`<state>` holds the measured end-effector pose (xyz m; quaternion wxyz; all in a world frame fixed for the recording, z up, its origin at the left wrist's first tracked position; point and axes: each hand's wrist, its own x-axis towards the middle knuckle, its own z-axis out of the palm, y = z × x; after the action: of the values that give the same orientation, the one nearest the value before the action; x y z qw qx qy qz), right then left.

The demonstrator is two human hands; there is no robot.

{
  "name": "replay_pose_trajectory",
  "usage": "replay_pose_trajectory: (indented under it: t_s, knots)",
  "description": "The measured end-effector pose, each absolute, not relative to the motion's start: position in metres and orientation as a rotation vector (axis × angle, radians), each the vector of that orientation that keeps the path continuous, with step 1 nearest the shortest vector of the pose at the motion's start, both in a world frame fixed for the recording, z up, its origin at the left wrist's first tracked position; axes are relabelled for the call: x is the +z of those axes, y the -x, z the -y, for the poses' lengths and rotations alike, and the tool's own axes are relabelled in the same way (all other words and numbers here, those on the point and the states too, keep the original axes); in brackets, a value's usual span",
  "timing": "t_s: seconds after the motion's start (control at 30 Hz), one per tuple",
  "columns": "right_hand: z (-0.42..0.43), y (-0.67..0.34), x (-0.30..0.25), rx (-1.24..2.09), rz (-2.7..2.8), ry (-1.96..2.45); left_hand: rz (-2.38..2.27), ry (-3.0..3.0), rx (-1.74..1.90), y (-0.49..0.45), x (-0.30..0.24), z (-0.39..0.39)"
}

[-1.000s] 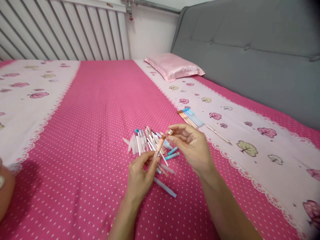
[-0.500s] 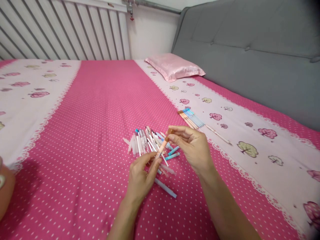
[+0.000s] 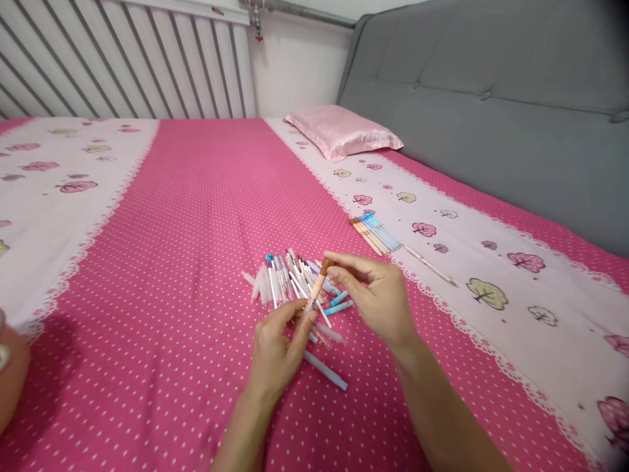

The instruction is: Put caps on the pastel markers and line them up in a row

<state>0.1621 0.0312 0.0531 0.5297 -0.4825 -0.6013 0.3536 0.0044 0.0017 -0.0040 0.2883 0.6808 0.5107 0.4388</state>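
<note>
My left hand [image 3: 278,344] pinches the lower end of an orange pen [image 3: 317,286] and holds it tilted up to the right. My right hand [image 3: 376,295] is closed on the brown cap [image 3: 325,265] at the pen's upper end. Both hands hover just over a loose pile of pens [image 3: 289,278] in white, pink and blue on the pink dotted bedsheet [image 3: 196,216]. A single blue pen [image 3: 325,370] lies on the sheet right below my left hand.
A neat row of orange and blue pens [image 3: 376,233] lies to the right on the pale tree-patterned strip, with one white pen [image 3: 428,263] beside it. A pink pillow [image 3: 343,130] sits by the grey headboard [image 3: 491,105]. Someone's knee [image 3: 10,373] shows at the left edge.
My right hand brought the brown cap down to the left onto the pen's upper end. The left hand kept the pen almost still.
</note>
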Motion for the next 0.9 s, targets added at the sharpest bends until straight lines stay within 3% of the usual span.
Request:
replay_pose_trajectory:
  t_s: [0.9]
  knots:
    - [-0.0280, -0.1535, 0.0566, 0.782, 1.454, 1.156, -1.366, -1.846, 1.229, -0.0046, -0.0051, -0.0022]
